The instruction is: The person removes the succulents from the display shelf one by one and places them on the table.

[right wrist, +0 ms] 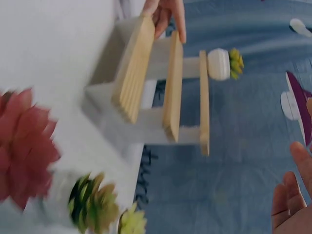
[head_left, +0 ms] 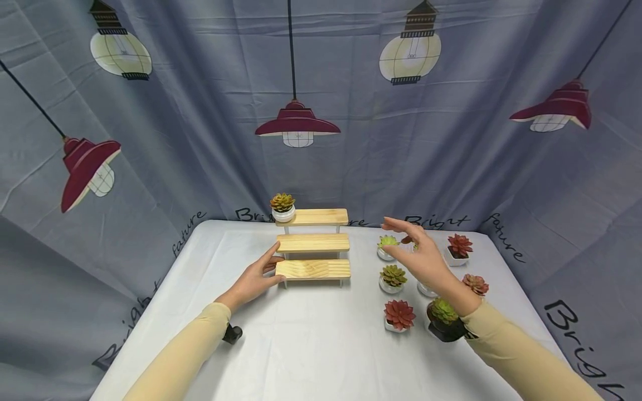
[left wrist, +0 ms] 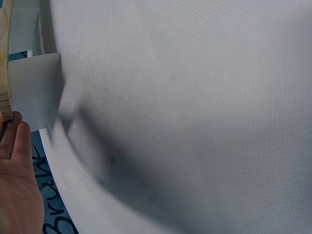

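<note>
My left hand (head_left: 254, 283) rests against the left end of a three-tier wooden stand (head_left: 313, 269) with white supports. Its index finger reaches the middle board and its thumb lies by the lowest one; in the left wrist view, fairly straight fingertips meet a board's end. On the top tier, at the left, sits a yellow-green succulent (head_left: 282, 203) in a white pot. My right hand (head_left: 423, 259) hovers over the potted succulents on the right, thumb and fingers spread apart, holding nothing. Nearest its fingertips is a light green succulent (head_left: 387, 243), partly covering others behind the hand.
Several more potted succulents stand on the right of the white-covered table (head_left: 301, 345): a green one (head_left: 393, 276), a red one (head_left: 399, 315), another red one (head_left: 458, 246) at the back, a pinkish one (head_left: 475, 284). A grey printed curtain (head_left: 351, 167) encloses the table.
</note>
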Motion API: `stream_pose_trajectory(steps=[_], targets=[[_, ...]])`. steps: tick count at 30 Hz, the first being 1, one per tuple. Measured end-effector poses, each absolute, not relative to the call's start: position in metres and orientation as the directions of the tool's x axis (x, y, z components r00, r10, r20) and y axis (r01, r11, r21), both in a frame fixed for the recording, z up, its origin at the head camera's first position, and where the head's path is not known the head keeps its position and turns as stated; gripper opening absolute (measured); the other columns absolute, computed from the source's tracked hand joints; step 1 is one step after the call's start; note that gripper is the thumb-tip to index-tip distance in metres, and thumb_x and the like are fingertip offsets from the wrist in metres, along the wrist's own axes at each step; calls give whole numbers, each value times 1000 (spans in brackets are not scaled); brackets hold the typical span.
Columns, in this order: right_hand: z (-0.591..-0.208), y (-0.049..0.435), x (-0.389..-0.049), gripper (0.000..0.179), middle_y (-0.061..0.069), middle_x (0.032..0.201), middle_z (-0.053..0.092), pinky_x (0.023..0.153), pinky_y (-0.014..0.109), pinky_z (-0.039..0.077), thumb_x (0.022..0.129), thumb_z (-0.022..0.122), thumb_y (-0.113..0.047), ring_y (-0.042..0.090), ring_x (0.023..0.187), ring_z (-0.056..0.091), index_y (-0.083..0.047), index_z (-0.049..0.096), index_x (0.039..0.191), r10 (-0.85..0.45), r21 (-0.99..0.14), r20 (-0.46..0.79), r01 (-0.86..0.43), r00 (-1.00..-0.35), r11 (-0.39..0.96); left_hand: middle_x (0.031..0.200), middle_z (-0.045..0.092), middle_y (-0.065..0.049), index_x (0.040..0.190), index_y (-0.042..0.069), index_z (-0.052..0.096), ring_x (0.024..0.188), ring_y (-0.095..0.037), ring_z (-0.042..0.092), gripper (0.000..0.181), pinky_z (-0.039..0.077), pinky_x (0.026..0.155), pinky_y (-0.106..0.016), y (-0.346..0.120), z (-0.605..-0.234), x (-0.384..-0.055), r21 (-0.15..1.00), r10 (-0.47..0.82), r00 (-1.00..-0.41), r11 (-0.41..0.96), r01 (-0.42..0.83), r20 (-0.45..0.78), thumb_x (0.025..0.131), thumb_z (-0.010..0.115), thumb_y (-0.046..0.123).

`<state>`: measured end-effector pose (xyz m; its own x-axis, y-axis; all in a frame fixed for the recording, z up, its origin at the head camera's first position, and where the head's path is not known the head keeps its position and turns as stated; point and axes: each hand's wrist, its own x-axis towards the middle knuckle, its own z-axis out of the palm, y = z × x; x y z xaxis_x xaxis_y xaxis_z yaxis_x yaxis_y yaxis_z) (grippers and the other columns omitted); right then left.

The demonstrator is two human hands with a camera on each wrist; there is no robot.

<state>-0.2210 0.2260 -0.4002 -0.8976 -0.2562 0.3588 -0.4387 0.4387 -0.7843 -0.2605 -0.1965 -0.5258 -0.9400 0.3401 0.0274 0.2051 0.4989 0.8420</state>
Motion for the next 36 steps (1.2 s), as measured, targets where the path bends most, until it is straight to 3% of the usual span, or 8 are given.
stream_pose_trajectory(steps=[10, 21, 30, 36], targets=[[-399, 177, -236, 59, -1, 141, 59, 101, 49, 38, 99, 72, -29, 23, 132, 41, -23, 49, 153, -327, -823, 341, -448, -881, 349, 147, 54, -4, 164, 42, 14, 141, -30, 46, 96, 36, 120, -45, -196, -526, -260, 844, 339, -940, 496, 202, 26, 95, 78, 26], [-398, 131, -246, 61, -4, 140, 57, 102, 48, 36, 98, 73, -30, 20, 128, 39, -24, 48, 153, -390, -842, 310, -441, -867, 311, 147, 55, -4, 164, 42, 14, 141, -30, 46, 96, 37, 119, -45, -196, -525, -259, 844, 333, -943, 499, 196, 22, 94, 78, 27], [-402, 102, -264, 64, -7, 137, 59, 107, 48, 38, 95, 76, -33, 18, 133, 38, -22, 50, 153, -365, -849, 294, -417, -883, 326, 148, 53, -9, 165, 38, 13, 141, -34, 46, 96, 37, 119, -48, -195, -524, -259, 846, 350, -936, 487, 217, 39, 95, 77, 27], [-406, 84, -277, 67, -5, 143, 54, 116, 48, 34, 95, 76, -32, 18, 142, 30, -24, 47, 155, -336, -866, 274, -383, -901, 322, 147, 55, -5, 164, 42, 14, 141, -31, 46, 96, 38, 119, -45, -195, -524, -259, 846, 332, -943, 497, 191, 18, 94, 78, 28]])
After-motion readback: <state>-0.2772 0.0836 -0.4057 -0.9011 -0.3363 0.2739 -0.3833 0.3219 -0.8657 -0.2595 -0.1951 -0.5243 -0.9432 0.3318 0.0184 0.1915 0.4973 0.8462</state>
